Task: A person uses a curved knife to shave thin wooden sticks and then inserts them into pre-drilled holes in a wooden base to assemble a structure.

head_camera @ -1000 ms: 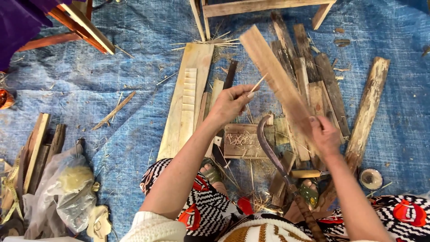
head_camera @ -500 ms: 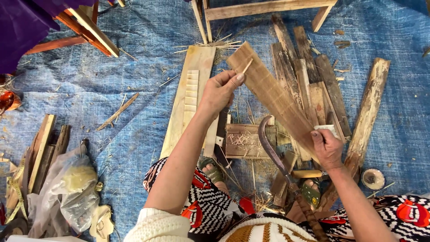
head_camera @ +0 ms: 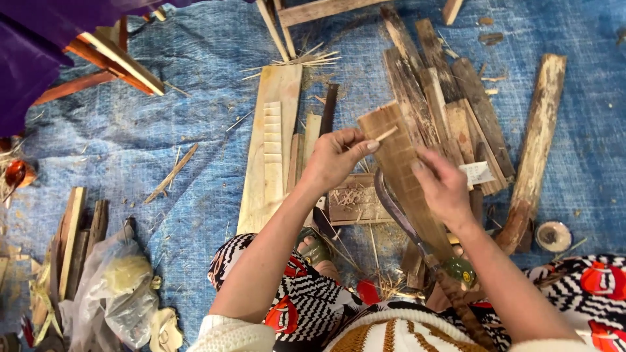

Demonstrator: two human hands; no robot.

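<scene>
The left hand (head_camera: 336,160) pinches a thin wooden sliver (head_camera: 383,135) between thumb and fingertips, its tip just above the upper end of a flat wooden strip (head_camera: 401,173). The right hand (head_camera: 447,189) lies with its fingers curled over the middle of that strip, gripping it. A curved blade (head_camera: 398,218) lies under the right hand, towards the lap. Judging by the splinters (head_camera: 297,62) beyond the left hand, some splitting seems done, while many slats (head_camera: 450,104) beyond the right hand look uncut. A small white label (head_camera: 478,173) lies just right of the right hand. A crumpled clear plastic bag (head_camera: 114,287) sits far left of the left hand, and a small round tin (head_camera: 553,236) lies right of the right forearm.
</scene>
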